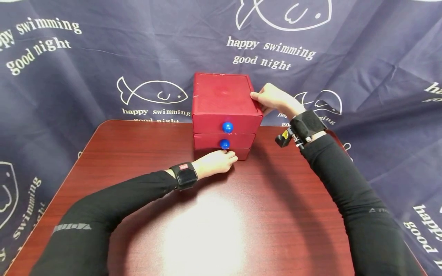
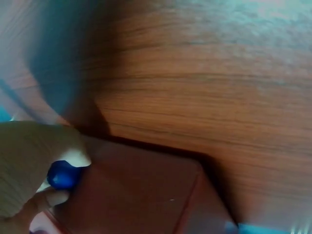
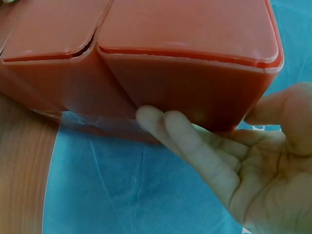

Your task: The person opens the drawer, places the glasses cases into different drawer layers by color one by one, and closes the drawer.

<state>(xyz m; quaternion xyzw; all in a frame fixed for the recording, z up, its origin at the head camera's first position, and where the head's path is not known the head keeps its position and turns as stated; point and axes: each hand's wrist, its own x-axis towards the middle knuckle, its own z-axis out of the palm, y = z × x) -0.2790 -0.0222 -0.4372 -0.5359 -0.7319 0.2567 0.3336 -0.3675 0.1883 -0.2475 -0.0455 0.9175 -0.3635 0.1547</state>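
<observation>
A red cabinet (image 1: 224,94) with three stacked drawers stands on the table. Low at its front is my left hand (image 1: 216,163), thumb and finger pinching the blue knob (image 2: 63,175) of the bottom drawer (image 2: 139,185). The head view has that knob hidden behind the hand. My right hand (image 1: 274,96) holds the cabinet's upper right side, thumb over the top edge. In the right wrist view its fingers (image 3: 183,134) lie against the side wall. Two more blue knobs, on the top drawer (image 1: 207,124) and the middle drawer (image 1: 207,142), show above my left hand.
The reddish-brown wooden table (image 1: 272,230) stretches in front of the cabinet, with a bright glare patch near its middle. A dark blue curtain (image 1: 155,46) printed with white fish and words hangs close behind. Black bands with devices sit on both wrists.
</observation>
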